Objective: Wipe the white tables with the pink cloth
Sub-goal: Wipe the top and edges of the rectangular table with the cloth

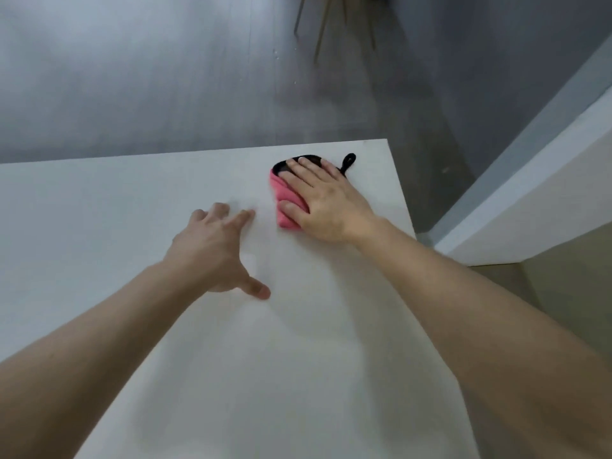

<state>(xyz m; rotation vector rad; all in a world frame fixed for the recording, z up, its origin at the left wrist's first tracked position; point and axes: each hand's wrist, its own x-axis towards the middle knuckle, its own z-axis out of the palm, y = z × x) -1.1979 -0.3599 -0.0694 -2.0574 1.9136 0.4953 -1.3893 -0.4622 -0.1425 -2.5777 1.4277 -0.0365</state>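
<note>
White table [99, 226] below, left hand [212, 256] spread over it, right hand [326, 203] flat, pressing bunched black-edged pink cloth [285, 195]

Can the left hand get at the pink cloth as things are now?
Probably yes: the left hand is close beside the pink cloth with only bare white table between them, though the right hand presses flat on most of it.

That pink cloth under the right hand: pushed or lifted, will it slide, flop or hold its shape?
Probably floppy: the pink cloth lies in soft folds under the right hand, so it should droop when lifted. It likely slides easily on the smooth white table while pressed flat. Its black loop may trail near the table's edge.
</note>
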